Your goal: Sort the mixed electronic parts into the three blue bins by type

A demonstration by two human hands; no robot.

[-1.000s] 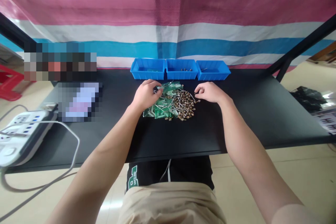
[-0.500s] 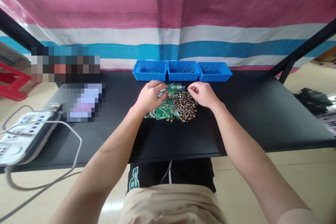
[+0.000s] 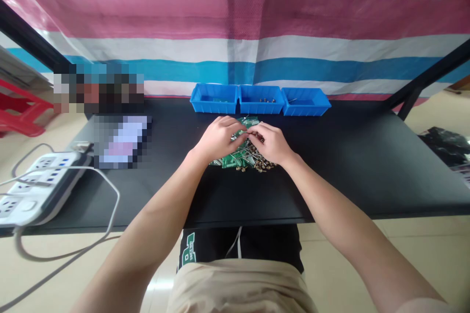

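A pile of small hardware lies on the black table, with green plastic pieces point(image 3: 232, 160) on its left and brass-coloured screw-like parts point(image 3: 263, 162) on its right. Thin metal pins are mixed through it. Above the left side of the pile is my left hand point(image 3: 222, 136), its thumb and fingers curled together. My right hand point(image 3: 270, 142) meets it over the middle, fingertips pinched close to the left ones. Whatever sits between the fingertips is too small and hidden to make out.
Three blue bins stand in a row behind the pile: the left bin point(image 3: 214, 107), the middle bin point(image 3: 260, 107) holding a few brass parts, and the right bin point(image 3: 306, 108). A white power strip point(image 3: 36, 186) with cables and a blurred phone-like object point(image 3: 125, 142) lie at left.
My right hand has moved left from the pile's right edge until its fingertips meet those of my left hand. The camera view has shifted slightly.
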